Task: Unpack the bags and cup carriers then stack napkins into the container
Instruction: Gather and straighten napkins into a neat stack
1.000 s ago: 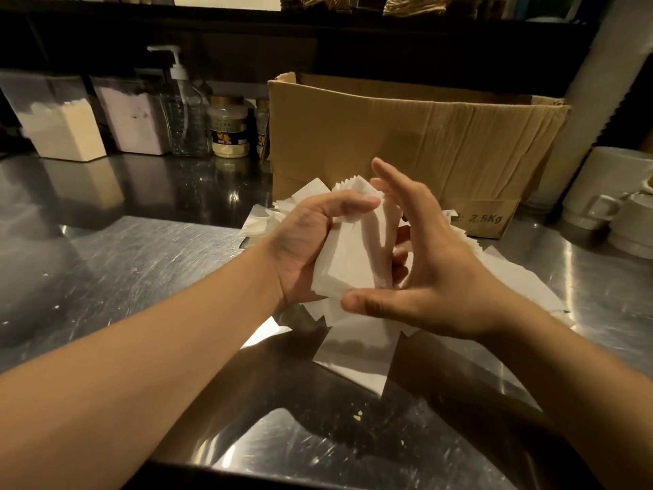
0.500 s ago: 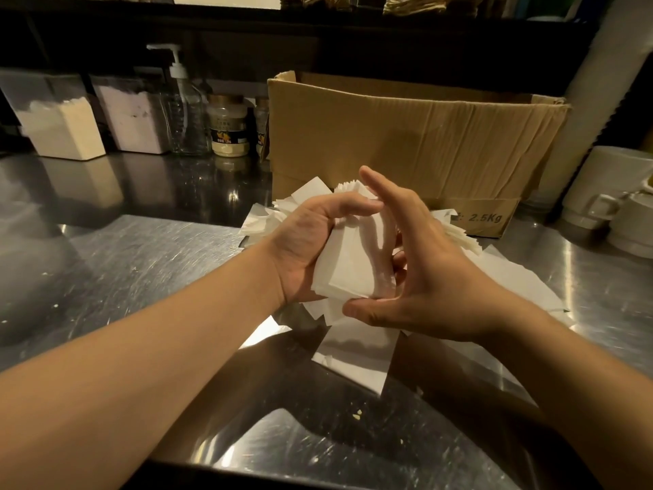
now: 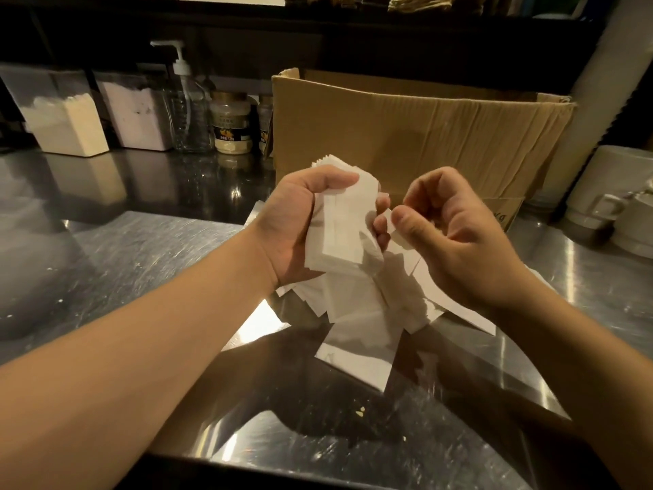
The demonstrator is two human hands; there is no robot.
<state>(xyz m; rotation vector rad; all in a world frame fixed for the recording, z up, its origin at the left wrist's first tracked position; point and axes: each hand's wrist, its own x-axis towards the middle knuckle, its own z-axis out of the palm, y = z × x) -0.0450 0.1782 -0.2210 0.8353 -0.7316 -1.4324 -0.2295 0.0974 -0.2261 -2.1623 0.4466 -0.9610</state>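
My left hand (image 3: 293,221) grips a stack of white napkins (image 3: 344,228) upright above the steel counter, thumb over the top edge. Just right of the stack is my right hand (image 3: 456,235), fingers curled, thumb and forefinger pinching the edge of a single napkin (image 3: 403,238). Below both hands a loose pile of white napkins (image 3: 360,330) lies spread on the counter. Behind stands an open brown cardboard box (image 3: 417,136); its inside is hidden.
Along the back left stand two tubs of powder (image 3: 67,125), a clear pump bottle (image 3: 187,111) and jars (image 3: 231,125). White cups (image 3: 615,196) stand at the far right. The steel counter (image 3: 116,263) stretches left of my arms.
My right hand has pulled away from the stack's face, moved right, and curled its fingers from straight into a pinch. My left hand has kept hold of the stack.
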